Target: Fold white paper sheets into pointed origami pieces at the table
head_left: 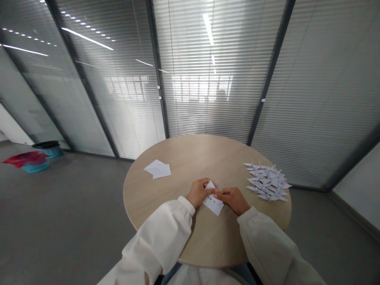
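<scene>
A small piece of white folded paper [214,205] with dark marks on it is between my two hands, over the middle of the round table. My left hand [198,192] grips its left edge, thumb on top and fingers partly hidden behind. From the other side my right hand [233,198] pinches the paper with thumb and forefinger, close to the left thumb. Off to the right lies a cluster of several folded white paper shapes [268,182] with pointed tips, set in rows. Some flat white sheets [158,169] lie at the table's left.
The round wooden table [190,148] stands against a glass partition with blinds [208,114]. On the floor at the far left are a blue bin with a red liner [32,162] and another with a black liner [50,148].
</scene>
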`<state>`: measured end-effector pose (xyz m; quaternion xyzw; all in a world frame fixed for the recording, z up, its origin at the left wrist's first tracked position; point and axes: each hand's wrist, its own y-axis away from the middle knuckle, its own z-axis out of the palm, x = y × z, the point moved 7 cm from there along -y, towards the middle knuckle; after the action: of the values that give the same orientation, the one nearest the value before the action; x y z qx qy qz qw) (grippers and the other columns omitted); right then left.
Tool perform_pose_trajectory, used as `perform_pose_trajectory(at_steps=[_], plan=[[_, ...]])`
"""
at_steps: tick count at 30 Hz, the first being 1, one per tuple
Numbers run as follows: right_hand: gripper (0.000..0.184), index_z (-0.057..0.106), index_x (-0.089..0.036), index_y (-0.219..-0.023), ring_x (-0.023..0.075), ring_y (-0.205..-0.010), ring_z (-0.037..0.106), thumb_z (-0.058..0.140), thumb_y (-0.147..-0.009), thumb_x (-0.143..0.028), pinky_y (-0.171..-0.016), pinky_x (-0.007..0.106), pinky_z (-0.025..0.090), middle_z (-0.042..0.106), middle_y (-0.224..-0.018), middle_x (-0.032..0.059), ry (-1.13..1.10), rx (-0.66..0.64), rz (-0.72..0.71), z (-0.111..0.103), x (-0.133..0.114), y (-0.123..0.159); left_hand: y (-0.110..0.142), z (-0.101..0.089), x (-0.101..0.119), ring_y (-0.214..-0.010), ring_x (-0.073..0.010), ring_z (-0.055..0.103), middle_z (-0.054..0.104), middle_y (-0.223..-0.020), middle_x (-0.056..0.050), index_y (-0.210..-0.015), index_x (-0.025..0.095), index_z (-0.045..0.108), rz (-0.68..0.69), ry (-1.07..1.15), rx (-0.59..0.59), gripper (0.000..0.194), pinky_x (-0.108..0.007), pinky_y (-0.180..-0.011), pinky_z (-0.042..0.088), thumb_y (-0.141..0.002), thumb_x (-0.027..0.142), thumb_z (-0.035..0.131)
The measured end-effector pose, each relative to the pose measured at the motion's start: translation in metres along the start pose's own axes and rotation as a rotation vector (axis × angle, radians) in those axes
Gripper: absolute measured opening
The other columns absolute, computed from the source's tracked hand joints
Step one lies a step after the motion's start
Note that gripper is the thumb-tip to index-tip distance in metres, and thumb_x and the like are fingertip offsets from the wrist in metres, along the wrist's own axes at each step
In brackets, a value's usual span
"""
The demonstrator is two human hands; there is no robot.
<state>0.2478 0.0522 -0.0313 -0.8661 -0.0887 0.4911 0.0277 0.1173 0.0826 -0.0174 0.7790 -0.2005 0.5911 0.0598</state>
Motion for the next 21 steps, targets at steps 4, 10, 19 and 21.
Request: perform_pose_trajectory(at_steps=[4, 10, 19, 21], plan=[[0.042, 0.071, -0.013, -0.063, 0.0108, -0.049, 0.047, 0.058, -0.072, -0.051, -0.047, 0.021, 0.033, 0.054, -0.049, -0.0018, -0.014, -0.018, -0.003, 0.000, -0.003, 0.001, -0.001, 0.000, -0.003, -0.054, -0.0117, 0.055, 0.059, -0.062, 0.001, -0.076, 0.013, 0.062, 0.001, 0.041, 0.012, 0.023, -0.019, -0.048, 0.039, -0.064, 0.032, 0.069], [0.039, 0.072, -0.013, -0.066, 0.0103, -0.048, 0.046, 0.059, -0.073, -0.049, -0.047, 0.021, 0.033, 0.055, -0.050, -0.0017, -0.009, -0.032, -0.009, 0.000, -0.004, 0.002, -0.001, -0.001, 0.002, -0.053, -0.0101, 0.051, 0.057, -0.061, 0.002, -0.080, 0.013, 0.063, 0.053, 0.010, 0.029, 0.027, -0.019, -0.048, 0.037, -0.064, 0.033, 0.070], [0.038, 0.074, -0.013, -0.068, 0.0126, -0.052, 0.052, 0.062, -0.071, -0.049, -0.050, 0.022, 0.035, 0.062, -0.055, 0.0007, 0.035, 0.007, -0.038, -0.002, -0.002, 0.003, 0.002, -0.003, 0.008, -0.051, -0.0085, 0.048, 0.054, -0.059, 0.004, -0.082, 0.013, 0.063, 0.079, -0.036, 0.078, 0.028, -0.018, -0.046, 0.033, -0.062, 0.031, 0.072], [0.037, 0.075, -0.013, -0.071, 0.0135, -0.054, 0.054, 0.062, -0.072, -0.048, -0.052, 0.022, 0.037, 0.064, -0.058, 0.0017, 0.041, 0.019, -0.043, -0.003, -0.003, 0.003, 0.001, -0.002, 0.007, -0.051, -0.0086, 0.049, 0.055, -0.060, 0.003, -0.082, 0.013, 0.063, 0.078, -0.030, 0.075, 0.028, -0.018, -0.046, 0.033, -0.062, 0.031, 0.072]])
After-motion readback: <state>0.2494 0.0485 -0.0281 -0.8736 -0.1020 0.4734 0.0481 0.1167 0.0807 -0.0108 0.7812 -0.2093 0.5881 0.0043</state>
